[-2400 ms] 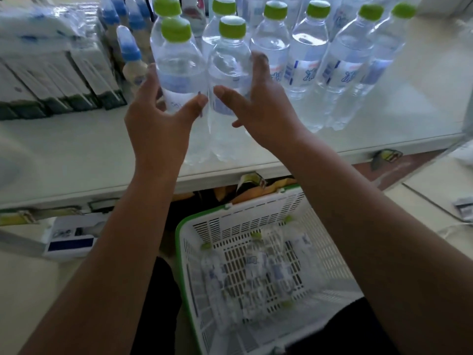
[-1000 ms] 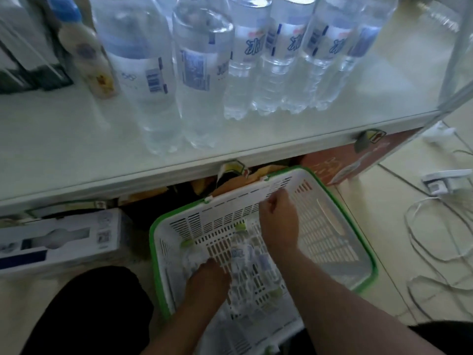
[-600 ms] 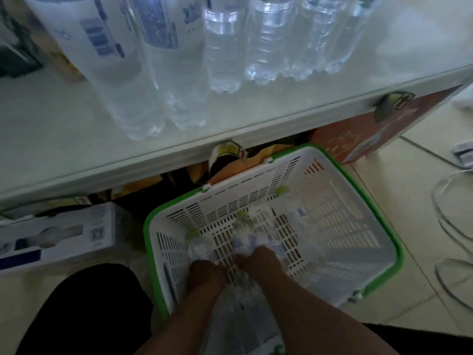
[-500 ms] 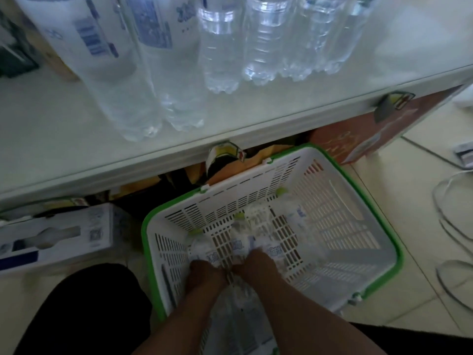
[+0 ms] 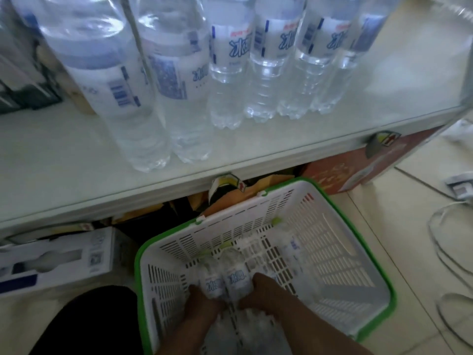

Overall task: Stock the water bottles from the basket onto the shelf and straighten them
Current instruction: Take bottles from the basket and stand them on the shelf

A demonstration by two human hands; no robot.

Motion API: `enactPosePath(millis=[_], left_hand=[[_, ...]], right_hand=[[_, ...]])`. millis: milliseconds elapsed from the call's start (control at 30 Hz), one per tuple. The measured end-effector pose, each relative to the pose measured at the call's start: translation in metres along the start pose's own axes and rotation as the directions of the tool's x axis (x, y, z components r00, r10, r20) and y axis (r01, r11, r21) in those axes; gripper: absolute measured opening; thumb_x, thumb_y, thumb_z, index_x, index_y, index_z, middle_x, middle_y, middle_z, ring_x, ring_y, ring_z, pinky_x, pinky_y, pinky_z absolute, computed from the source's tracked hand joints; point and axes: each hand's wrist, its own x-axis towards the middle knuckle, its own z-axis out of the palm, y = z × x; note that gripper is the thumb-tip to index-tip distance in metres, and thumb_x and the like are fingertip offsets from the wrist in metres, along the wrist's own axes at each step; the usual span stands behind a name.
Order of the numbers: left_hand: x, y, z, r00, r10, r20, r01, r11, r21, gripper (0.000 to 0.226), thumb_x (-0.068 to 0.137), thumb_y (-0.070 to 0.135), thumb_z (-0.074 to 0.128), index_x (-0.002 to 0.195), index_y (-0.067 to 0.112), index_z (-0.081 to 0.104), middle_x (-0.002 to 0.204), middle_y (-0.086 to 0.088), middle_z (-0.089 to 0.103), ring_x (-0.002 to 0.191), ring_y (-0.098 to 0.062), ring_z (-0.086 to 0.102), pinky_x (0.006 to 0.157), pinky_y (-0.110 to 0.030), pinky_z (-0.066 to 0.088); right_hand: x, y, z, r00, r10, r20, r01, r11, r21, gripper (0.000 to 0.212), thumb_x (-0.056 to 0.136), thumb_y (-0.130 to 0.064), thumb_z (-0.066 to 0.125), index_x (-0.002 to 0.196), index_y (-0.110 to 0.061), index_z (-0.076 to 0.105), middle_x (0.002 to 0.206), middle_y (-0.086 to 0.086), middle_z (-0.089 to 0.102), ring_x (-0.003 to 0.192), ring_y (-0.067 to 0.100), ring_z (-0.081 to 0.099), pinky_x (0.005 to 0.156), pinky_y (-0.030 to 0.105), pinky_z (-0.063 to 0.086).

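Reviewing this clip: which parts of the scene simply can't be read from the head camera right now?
- Shelf bottles: caps cut off by the top edge.
- Left hand and right hand: each grips a bottle in the basket, but the fingers are hidden under the bottles.
- Third bottle in the basket: blurred and see-through, outline unclear.
- Products at the shelf's left end: blurred and cut off, unidentifiable.
- Space under the shelf: dark, contents unreadable.

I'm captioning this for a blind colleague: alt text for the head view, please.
Both hands, left hand and right hand, each grip a water bottle inside a white basket on the floor, below a shelf holding upright bottles.
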Motion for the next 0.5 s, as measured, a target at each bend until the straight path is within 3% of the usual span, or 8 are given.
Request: enactPosePath(millis=[100,167,233,300,333,367,433,500], left_hand=[[-0.014,0.012,-0.005,0.998,0.059,0.025,-0.058,0.997,-0.059,0.106,0.044,0.033,0.086,0.134,0.009,0.035,0.122,-0.011,0.057,0.105,-0.028,0.061,0.085,-0.030,0.051],[-0.030,0.025,-0.004,0.991,0.135,0.018,-0.131,0.982,-0.139,0.094,0.052,0.026,0.089,0.129,0.009,0.038,0.115,-0.007,0.056,0.104,-0.026,0.058,0.082,-0.028,0.047],[-0.053,0.046,-0.004,0.969,0.246,0.028,-0.237,0.953,-0.189,0.102,0.044,0.038,0.092,0.128,0.009,0.042,0.119,-0.007,0.056,0.110,-0.027,0.058,0.087,-0.028,0.047],[-0.080,0.069,-0.009,0.925,0.379,0.037,-0.351,0.887,-0.300,0.108,0.036,0.045,0.094,0.125,0.006,0.045,0.119,-0.008,0.058,0.109,-0.026,0.058,0.095,-0.034,0.047],[-0.096,0.080,-0.014,0.902,0.433,0.011,-0.401,0.846,-0.352,0.095,0.044,0.032,0.095,0.121,0.007,0.045,0.113,-0.005,0.058,0.106,-0.025,0.058,0.094,-0.036,0.048],[-0.113,0.091,-0.020,0.869,0.491,-0.055,-0.473,0.794,-0.382,0.081,0.054,0.021,0.092,0.119,0.011,0.045,0.107,-0.002,0.058,0.103,-0.023,0.059,0.089,-0.037,0.049],[-0.145,0.109,-0.036,0.778,0.593,-0.207,-0.616,0.653,-0.440,0.079,0.054,0.017,0.091,0.121,0.019,0.048,0.108,0.003,0.064,0.101,-0.021,0.064,0.079,-0.033,0.052],[-0.175,0.127,-0.055,0.658,0.686,-0.311,-0.735,0.493,-0.466,0.085,0.045,0.031,0.090,0.121,0.030,0.050,0.105,0.014,0.068,0.098,-0.007,0.067,0.075,-0.025,0.054]], right_hand=[[-0.020,0.007,-0.043,0.982,-0.082,0.169,0.079,0.997,0.022,0.100,0.042,-0.047,0.092,0.128,-0.021,0.049,0.127,0.000,0.061,0.104,0.019,0.064,0.076,0.035,0.058],[-0.045,0.004,-0.071,0.956,-0.115,0.270,0.115,0.993,0.015,0.081,0.051,-0.034,0.091,0.123,-0.031,0.053,0.121,-0.005,0.065,0.111,0.021,0.063,0.068,0.031,0.057],[-0.074,-0.005,-0.101,0.935,-0.150,0.322,0.162,0.987,-0.010,0.059,0.067,-0.016,0.081,0.117,-0.035,0.056,0.112,-0.008,0.068,0.112,0.021,0.061,0.066,0.027,0.054],[-0.106,-0.024,-0.130,0.922,-0.226,0.314,0.261,0.962,-0.073,0.055,0.063,-0.016,0.081,0.112,-0.032,0.061,0.114,0.002,0.070,0.113,0.025,0.062,0.084,0.042,0.055],[-0.125,-0.037,-0.143,0.916,-0.266,0.299,0.318,0.938,-0.138,0.056,0.059,-0.018,0.083,0.110,-0.030,0.064,0.116,0.007,0.070,0.110,0.022,0.064,0.093,0.047,0.052],[-0.145,-0.050,-0.156,0.908,-0.312,0.280,0.374,0.906,-0.201,0.057,0.056,-0.018,0.084,0.109,-0.026,0.065,0.114,0.006,0.070,0.106,0.013,0.066,0.097,0.043,0.051],[-0.188,-0.074,-0.182,0.891,-0.400,0.215,0.450,0.845,-0.290,0.056,0.060,-0.008,0.085,0.111,-0.022,0.064,0.103,-0.012,0.068,0.092,-0.010,0.064,0.091,0.019,0.051],[-0.232,-0.093,-0.204,0.854,-0.517,0.058,0.507,0.801,-0.318,0.055,0.061,-0.011,0.085,0.106,-0.032,0.063,0.099,-0.018,0.069,0.094,-0.010,0.064,0.087,0.016,0.052]])
